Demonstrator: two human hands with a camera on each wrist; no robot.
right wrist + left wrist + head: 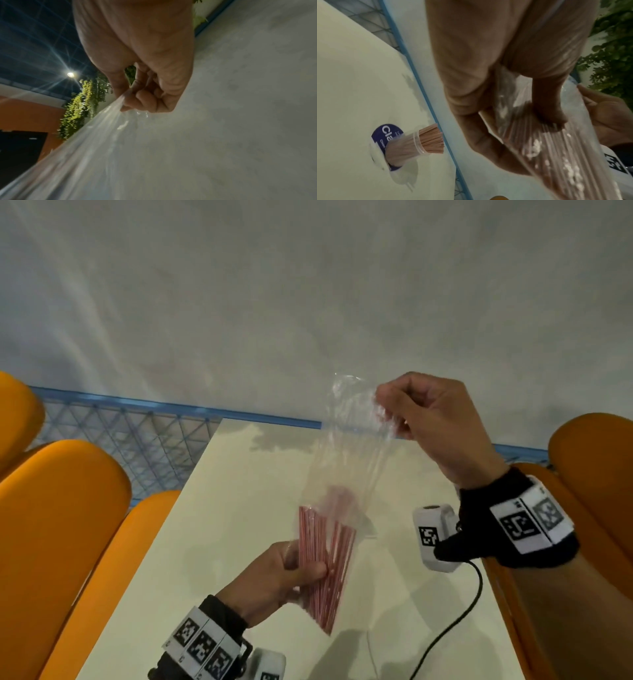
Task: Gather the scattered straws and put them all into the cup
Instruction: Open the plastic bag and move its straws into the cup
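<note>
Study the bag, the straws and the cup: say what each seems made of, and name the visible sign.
Bag: thin clear plastic film, glossy; it crinkles and shows the table through it.
Straws: red-and-white striped, thin and stiff; paper or plastic, unclear.
Cup: clear rigid plastic, apparently; the straws inside show through its wall.

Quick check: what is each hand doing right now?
Left hand: grips the red straws.
Right hand: pinches the top of the clear plastic bag.

Straws in a bag, held above the table

The left hand [274, 573] holds the straws [325, 563] low in the bag [346, 453]; the right hand [431, 419] holds its top. A cup [419, 143] with straws stands on the table [212, 542].
</note>
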